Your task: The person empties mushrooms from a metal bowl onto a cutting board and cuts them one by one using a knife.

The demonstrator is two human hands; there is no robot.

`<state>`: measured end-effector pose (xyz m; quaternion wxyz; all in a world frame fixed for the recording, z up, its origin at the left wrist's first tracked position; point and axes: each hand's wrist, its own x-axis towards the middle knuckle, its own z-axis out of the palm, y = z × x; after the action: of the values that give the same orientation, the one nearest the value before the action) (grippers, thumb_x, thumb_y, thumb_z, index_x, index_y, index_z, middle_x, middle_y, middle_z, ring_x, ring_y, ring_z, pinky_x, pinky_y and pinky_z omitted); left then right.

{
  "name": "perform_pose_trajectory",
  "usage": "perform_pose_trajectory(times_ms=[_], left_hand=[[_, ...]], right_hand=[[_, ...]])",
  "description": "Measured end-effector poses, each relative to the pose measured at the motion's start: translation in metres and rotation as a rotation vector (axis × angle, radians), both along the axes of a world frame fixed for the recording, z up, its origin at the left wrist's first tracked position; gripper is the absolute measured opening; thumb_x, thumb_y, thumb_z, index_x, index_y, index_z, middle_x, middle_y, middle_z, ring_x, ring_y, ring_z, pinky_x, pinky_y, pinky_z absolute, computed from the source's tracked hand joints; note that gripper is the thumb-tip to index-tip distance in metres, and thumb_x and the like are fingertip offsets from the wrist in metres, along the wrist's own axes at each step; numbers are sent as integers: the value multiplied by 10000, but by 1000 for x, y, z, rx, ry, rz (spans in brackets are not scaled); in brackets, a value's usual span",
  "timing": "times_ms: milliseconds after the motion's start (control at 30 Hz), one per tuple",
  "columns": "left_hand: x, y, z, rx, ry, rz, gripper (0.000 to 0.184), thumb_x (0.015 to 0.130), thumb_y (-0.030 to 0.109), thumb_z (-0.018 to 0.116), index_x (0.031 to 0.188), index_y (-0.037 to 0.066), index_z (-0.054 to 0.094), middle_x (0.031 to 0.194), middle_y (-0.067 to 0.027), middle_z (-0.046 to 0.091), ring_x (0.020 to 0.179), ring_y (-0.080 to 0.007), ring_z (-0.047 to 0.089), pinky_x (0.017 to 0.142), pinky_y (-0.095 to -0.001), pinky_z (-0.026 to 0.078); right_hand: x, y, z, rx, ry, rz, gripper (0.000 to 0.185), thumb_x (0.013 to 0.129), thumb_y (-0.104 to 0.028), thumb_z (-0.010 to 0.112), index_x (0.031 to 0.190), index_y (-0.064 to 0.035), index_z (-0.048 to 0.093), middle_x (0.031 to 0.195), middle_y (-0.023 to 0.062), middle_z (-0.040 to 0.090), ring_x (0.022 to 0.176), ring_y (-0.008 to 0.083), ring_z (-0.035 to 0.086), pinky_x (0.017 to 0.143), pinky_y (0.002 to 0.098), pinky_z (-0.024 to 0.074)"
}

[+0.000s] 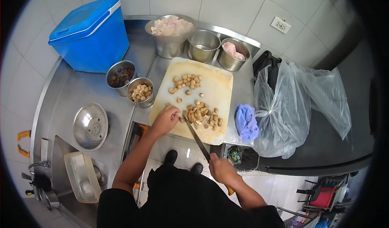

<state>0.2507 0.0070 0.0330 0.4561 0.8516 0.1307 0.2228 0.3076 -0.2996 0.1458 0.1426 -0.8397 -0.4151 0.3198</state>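
Count first. One long steel knife [197, 137] with yellow handle end, in right hand [222, 171]. One yellowed-white rectangular cutting board [221, 86], below left hand [165, 119]. Small round tan-brown mushrooms [197, 113] on board: over a dozen grouped beyond left hand, three loose ones nearer, one denser heap just right of left hand, cut pieces included, too overlapped to count. Two small steel cups ahead-left of left hand: one of dark contents [120, 91], one of mushroom pieces [146, 103]. Three bigger steel pots well beyond both hands: one [170, 49] under pale raw meat, one plain [202, 57], one [231, 64] with pink meat. One crumpled blue cloth [246, 122], ahead-right of right hand.

Pose: left arm reaching forward, fingers curled and bunched by one mushroom at knife tip; can't tell if pinching it. Right hand clenched around handle, short of board, blade angled forward-left across near edge, tip close to left fingertips.
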Motion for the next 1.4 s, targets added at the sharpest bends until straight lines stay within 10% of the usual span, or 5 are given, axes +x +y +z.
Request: perform_pose_trajectory(times_ms=[167,400,567,800,1400], left_hand=[[41,41,17,275,96,-29,197,870,108,665,1050,28,657,1144,-146,614,1198,-374,518,1014,-440,447],[70,60,3,413,374,-124,192,851,109,699,1023,33,662,1101,-169,615,1022,-379,600,914,-433,498],[31,37,50,18,342,-116,147,826,16,673,961,10,615,947,-122,637,905,-297,653,799,-386,555],[-6,5,3,168,-40,-210,150,833,-22,683,976,21,691,1070,-102,630,952,-257,654,841,-344,545],[-12,-6,-5,5,0,-95,94,887,-6,658,980,-5,668,971,-99,645,805,-190,661,730,-295,546]], right_hand=[[0,1,8,75,15,-54,191,963,-134,513,1067,24,489,775,332,648,764,539,638,725,625,492],[1,-2,-6,70,95,104,216,974,-161,501,1089,21,493,778,320,659,755,526,648,739,621,501],[6,-2,-20,56,1,-26,220,973,-154,495,1081,37,494,781,328,659,765,537,647,749,623,507],[12,3,-11,63,29,-12,226,977,-154,497,1083,46,502,814,323,667,806,530,648,771,614,504],[6,-1,3,46,19,72,204,960,-131,512,1056,47,489,777,316,658,758,530,647,727,610,506]])
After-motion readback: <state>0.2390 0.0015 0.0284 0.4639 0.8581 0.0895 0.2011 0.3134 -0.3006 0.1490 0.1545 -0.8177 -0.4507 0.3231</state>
